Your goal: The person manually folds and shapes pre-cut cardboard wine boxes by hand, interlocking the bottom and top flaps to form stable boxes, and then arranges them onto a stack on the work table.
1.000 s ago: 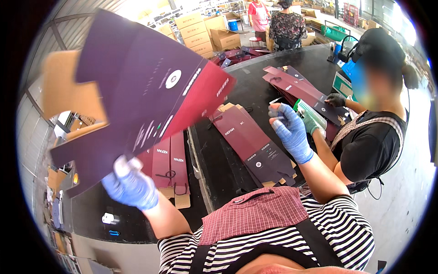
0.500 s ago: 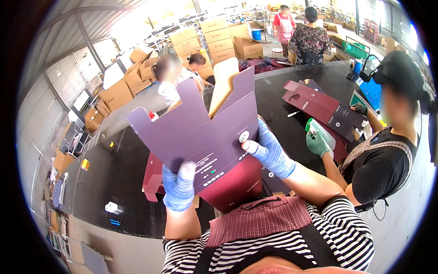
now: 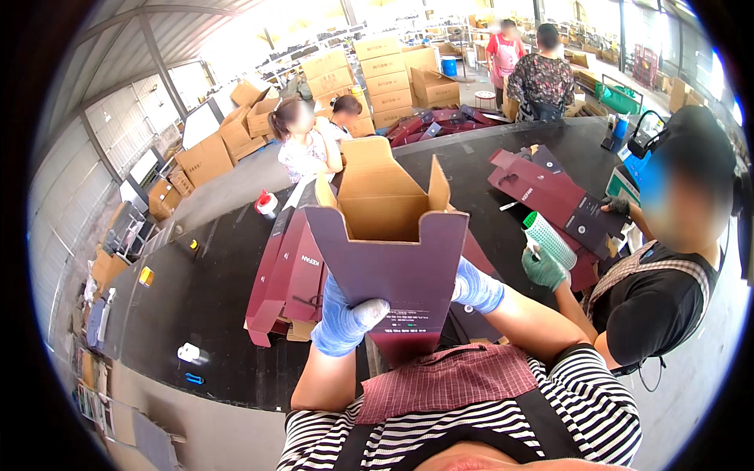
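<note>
A tall purple and maroon cardboard box (image 3: pixel 386 259) stands upright in front of my chest, its upper end open with flaps spread and the brown inside showing. My left hand (image 3: pixel 345 320), in a blue glove with a pale thumb covering, grips the box's left side, thumb across the front panel. On the right side, my blue-gloved right hand (image 3: pixel 477 286) holds the box too; most of its fingers are hidden behind the panel. Beside my left hand lie flattened maroon boxes (image 3: pixel 287 271) with dark cord handles, on the black table (image 3: pixel 196 306).
At right, a co-worker (image 3: pixel 660 275) in green gloves holds a green-and-white roll (image 3: pixel 550 239) near maroon boxes (image 3: pixel 542 192). A red-and-white bottle (image 3: pixel 266 205), white object (image 3: pixel 188 352), blue clip (image 3: pixel 194 378) and yellow item (image 3: pixel 146 276) lie leftward. Two people sit across the table; cartons (image 3: pixel 385 78) stack behind.
The box went from a flattened, tilted panel to an opened-out upright shape with its inside showing. Both my hands shifted: the left moved right, the right went partly behind the box.
</note>
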Action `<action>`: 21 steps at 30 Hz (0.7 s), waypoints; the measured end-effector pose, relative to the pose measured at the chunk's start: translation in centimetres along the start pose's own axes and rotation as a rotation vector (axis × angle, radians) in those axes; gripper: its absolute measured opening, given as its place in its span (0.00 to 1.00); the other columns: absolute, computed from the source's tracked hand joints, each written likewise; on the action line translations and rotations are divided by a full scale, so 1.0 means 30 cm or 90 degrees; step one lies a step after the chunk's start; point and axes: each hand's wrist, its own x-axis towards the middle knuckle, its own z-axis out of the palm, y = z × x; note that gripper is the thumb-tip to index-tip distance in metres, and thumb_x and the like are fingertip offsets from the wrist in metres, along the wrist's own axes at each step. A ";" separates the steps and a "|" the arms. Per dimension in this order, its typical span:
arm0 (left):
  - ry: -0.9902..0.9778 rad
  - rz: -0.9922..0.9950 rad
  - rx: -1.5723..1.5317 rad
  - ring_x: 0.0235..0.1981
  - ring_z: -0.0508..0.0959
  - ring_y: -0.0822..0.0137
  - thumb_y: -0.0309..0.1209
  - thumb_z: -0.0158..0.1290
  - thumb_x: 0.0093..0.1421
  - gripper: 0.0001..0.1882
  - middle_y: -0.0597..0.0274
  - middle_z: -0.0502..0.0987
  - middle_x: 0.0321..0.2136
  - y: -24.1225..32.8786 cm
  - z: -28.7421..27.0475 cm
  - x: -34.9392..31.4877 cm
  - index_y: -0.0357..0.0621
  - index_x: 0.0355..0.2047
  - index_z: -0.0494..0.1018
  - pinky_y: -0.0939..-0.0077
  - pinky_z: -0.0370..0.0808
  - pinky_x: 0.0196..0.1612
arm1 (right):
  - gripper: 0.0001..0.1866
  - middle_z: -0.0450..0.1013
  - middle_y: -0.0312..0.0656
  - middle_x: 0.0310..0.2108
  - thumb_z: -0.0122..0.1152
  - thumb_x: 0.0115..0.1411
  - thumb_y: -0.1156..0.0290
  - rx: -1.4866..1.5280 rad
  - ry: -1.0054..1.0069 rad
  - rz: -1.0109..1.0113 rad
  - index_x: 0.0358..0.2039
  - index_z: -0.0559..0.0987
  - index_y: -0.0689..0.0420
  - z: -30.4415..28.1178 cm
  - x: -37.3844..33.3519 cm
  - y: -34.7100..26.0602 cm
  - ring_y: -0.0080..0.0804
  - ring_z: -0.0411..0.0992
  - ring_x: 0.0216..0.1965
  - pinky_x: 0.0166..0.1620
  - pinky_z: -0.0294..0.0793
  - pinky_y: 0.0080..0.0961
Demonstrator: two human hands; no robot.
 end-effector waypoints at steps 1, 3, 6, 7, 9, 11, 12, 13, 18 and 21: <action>-0.035 -0.033 -0.024 0.52 0.79 0.62 0.38 0.74 0.48 0.44 0.56 0.80 0.50 0.001 -0.008 -0.001 0.38 0.62 0.67 0.64 0.75 0.58 | 0.78 0.52 0.49 0.74 0.75 0.40 0.26 -0.006 -0.004 0.002 0.77 0.45 0.62 -0.005 -0.001 -0.006 0.42 0.49 0.75 0.74 0.49 0.41; -0.060 -0.061 -0.028 0.55 0.78 0.61 0.35 0.75 0.46 0.53 0.55 0.77 0.55 0.004 -0.013 0.008 0.39 0.69 0.60 0.63 0.75 0.59 | 0.78 0.50 0.49 0.75 0.72 0.41 0.23 -0.041 0.000 0.000 0.77 0.44 0.62 0.000 -0.001 -0.019 0.43 0.47 0.76 0.74 0.48 0.41; 0.004 0.033 -0.032 0.58 0.75 0.59 0.33 0.76 0.45 0.66 0.54 0.70 0.62 0.013 0.037 0.013 0.42 0.76 0.42 0.61 0.74 0.61 | 0.78 0.49 0.48 0.76 0.68 0.42 0.20 -0.043 0.027 -0.053 0.77 0.44 0.61 0.016 -0.003 -0.042 0.43 0.45 0.77 0.75 0.46 0.42; -0.002 0.071 0.024 0.60 0.74 0.58 0.33 0.76 0.46 0.71 0.54 0.67 0.64 0.007 0.036 0.017 0.44 0.77 0.35 0.59 0.73 0.62 | 0.77 0.48 0.48 0.76 0.68 0.42 0.21 -0.031 0.040 -0.077 0.77 0.45 0.61 0.017 -0.012 -0.053 0.42 0.45 0.77 0.75 0.46 0.42; -0.006 0.110 0.078 0.61 0.73 0.58 0.32 0.77 0.46 0.75 0.54 0.64 0.65 -0.010 0.044 0.018 0.46 0.77 0.27 0.58 0.73 0.63 | 0.77 0.48 0.46 0.76 0.69 0.43 0.22 -0.011 0.066 -0.127 0.77 0.45 0.61 0.021 -0.027 -0.078 0.40 0.45 0.76 0.74 0.46 0.42; -0.009 0.084 0.149 0.63 0.71 0.57 0.33 0.77 0.47 0.76 0.53 0.63 0.66 -0.041 0.059 -0.006 0.46 0.77 0.26 0.58 0.73 0.62 | 0.76 0.49 0.45 0.75 0.74 0.44 0.28 -0.021 0.031 -0.126 0.77 0.43 0.61 0.001 -0.047 -0.078 0.38 0.46 0.75 0.74 0.46 0.40; -0.007 0.074 0.174 0.63 0.71 0.57 0.33 0.77 0.47 0.76 0.52 0.62 0.66 -0.057 0.056 -0.020 0.46 0.77 0.26 0.58 0.74 0.62 | 0.75 0.49 0.44 0.75 0.76 0.45 0.31 -0.017 0.020 -0.128 0.77 0.43 0.61 -0.004 -0.047 -0.075 0.38 0.47 0.75 0.74 0.46 0.40; -0.003 0.064 0.199 0.64 0.70 0.57 0.32 0.77 0.47 0.76 0.51 0.61 0.67 -0.069 0.061 -0.035 0.46 0.77 0.26 0.58 0.75 0.62 | 0.74 0.50 0.44 0.74 0.78 0.47 0.34 -0.014 0.007 -0.129 0.77 0.42 0.61 -0.005 -0.048 -0.080 0.37 0.48 0.74 0.73 0.47 0.39; 0.019 0.018 0.194 0.64 0.70 0.55 0.27 0.77 0.46 0.75 0.49 0.59 0.68 -0.111 0.086 -0.057 0.45 0.76 0.27 0.60 0.75 0.61 | 0.71 0.51 0.46 0.74 0.81 0.48 0.44 0.003 0.111 -0.136 0.77 0.43 0.64 0.054 -0.034 -0.155 0.37 0.50 0.74 0.73 0.49 0.39; 0.040 0.042 0.231 0.65 0.69 0.53 0.28 0.77 0.47 0.74 0.47 0.57 0.68 -0.180 0.079 -0.082 0.43 0.76 0.26 0.58 0.73 0.63 | 0.71 0.49 0.48 0.75 0.82 0.47 0.47 0.032 0.118 -0.112 0.77 0.43 0.63 0.034 -0.028 -0.129 0.39 0.49 0.75 0.74 0.47 0.40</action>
